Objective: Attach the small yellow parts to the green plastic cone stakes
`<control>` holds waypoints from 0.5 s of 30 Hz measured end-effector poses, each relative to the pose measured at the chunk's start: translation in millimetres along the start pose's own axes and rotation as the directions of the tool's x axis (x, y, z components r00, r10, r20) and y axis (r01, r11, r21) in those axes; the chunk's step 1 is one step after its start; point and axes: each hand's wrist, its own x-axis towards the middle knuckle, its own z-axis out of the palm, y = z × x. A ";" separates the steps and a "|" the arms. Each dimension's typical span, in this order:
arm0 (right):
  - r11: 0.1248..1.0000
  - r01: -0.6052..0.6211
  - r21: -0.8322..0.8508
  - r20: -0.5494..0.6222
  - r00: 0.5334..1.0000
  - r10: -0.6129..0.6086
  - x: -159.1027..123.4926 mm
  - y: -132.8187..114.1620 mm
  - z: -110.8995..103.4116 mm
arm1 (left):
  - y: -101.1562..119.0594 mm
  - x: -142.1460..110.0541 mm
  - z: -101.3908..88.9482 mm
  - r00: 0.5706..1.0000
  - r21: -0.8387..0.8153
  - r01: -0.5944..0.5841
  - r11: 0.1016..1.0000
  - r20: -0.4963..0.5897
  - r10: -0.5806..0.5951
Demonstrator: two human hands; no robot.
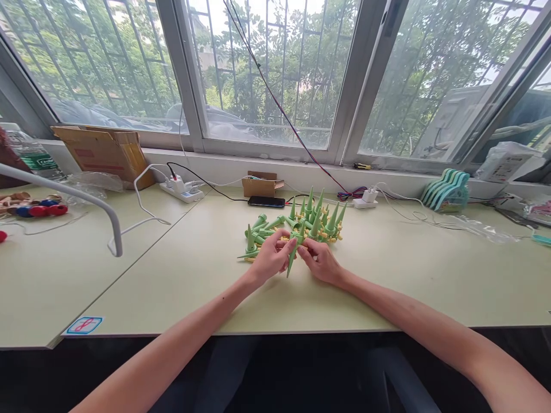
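In the head view, the left hand [272, 257] has its grip closed around a green spiked piece [291, 263], its long point slanting down toward the near edge of the surface [430, 275]; the right hand [322, 262] meets the piece from the other side, fingertips drawn in close, though I cannot tell whether its grip pinches the piece or something small against it; the piece is in front of a heap of green cones [315, 222] with yellow bits among them, some standing upright, others lying flat on the left; beyond the heap are a dark phone [266, 202] and a small open carton [260, 186]; a power strip [186, 195] is farther left; teal hangers [446, 190] stand well to the right, near the window wall; a numbered label [85, 325] marks the near left edge.
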 end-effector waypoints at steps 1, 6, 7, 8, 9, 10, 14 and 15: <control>1.000 0.002 -0.005 -0.002 1.000 -0.002 0.1 0.2 0.2 | -0.1 -0.1 0.0 1.000 -0.005 0.006 1.000 -0.002 -0.006; 1.000 0.004 -0.025 -0.012 1.000 -0.004 0.6 0.1 0.8 | 1.4 -0.6 0.7 0.999 -0.033 0.030 0.999 -0.020 -0.030; 1.000 0.005 -0.029 -0.013 1.000 -0.006 0.8 0.0 0.8 | 2.0 -0.5 1.1 0.999 -0.037 0.035 0.999 -0.024 -0.036; 0.999 0.008 -0.035 -0.013 1.000 -0.008 0.9 0.0 0.8 | 2.5 -0.3 1.6 0.999 -0.042 0.041 0.998 -0.031 -0.042; 0.999 0.010 -0.040 -0.013 1.000 -0.011 1.0 0.2 0.9 | 2.9 0.0 2.2 0.998 -0.047 0.048 0.998 -0.038 -0.050; 0.999 0.013 -0.043 -0.014 1.000 -0.013 1.2 0.4 0.9 | 3.3 0.4 2.9 0.997 -0.055 0.056 0.997 -0.046 -0.058; 0.999 0.022 -0.024 -0.017 1.000 -0.023 1.5 0.9 1.1 | 4.5 1.3 4.7 0.992 -0.089 0.099 0.991 -0.062 -0.105; 1.000 0.028 -0.008 -0.014 1.000 -0.028 1.4 0.6 1.1 | 4.8 1.3 4.7 0.991 -0.087 0.111 0.990 -0.060 -0.117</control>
